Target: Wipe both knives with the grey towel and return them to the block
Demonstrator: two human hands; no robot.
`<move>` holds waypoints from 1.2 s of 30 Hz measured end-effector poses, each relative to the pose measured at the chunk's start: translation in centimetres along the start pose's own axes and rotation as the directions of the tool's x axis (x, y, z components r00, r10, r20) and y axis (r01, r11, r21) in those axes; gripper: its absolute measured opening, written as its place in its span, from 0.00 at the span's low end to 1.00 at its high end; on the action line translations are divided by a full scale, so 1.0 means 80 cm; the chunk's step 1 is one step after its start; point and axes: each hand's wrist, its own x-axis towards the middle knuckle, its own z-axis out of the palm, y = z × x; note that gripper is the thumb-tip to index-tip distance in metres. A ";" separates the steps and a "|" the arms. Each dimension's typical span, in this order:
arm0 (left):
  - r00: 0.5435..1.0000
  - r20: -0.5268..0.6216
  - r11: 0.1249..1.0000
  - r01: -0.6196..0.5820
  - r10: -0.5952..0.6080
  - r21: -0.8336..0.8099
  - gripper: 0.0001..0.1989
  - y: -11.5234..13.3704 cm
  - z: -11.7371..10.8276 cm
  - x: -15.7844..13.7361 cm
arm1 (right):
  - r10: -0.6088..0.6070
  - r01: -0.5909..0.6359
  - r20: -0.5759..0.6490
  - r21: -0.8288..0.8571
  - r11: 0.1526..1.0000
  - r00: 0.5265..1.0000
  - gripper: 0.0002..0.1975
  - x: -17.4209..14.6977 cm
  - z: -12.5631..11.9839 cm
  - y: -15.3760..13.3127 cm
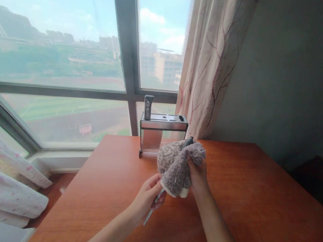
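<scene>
— Above the counter's middle, what is held?
— A grey fluffy cloth (pixel 177 168) is bunched in the right hand (pixel 197 175), whose grip is closed around it. A knife is wrapped inside the cloth: its dark handle (pixel 187 142) sticks out at the top, and its blade (pixel 153 207) comes out below, pointing down and towards the person.
— And the left hand (pixel 147 198)?
— Its grip is closed on the blade just below the cloth, with the fingers pinched around the metal.
— What is seen farther out?
— A knife block (pixel 162 134) of metal with a clear front is set just behind the cloth, at the far edge of the wooden counter (pixel 256 213). One knife handle (pixel 148 106) is seen standing in its left slot. A patterned curtain (pixel 214 56) is hung to the right of the block, and a large window (pixel 67 65) is seen behind it.
</scene>
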 end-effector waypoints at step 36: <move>0.974 -0.176 0.971 -0.100 0.140 0.216 0.22 0.008 -0.002 0.001 | -0.190 0.198 0.059 -0.368 0.909 0.980 0.16 -0.011 0.007 -0.009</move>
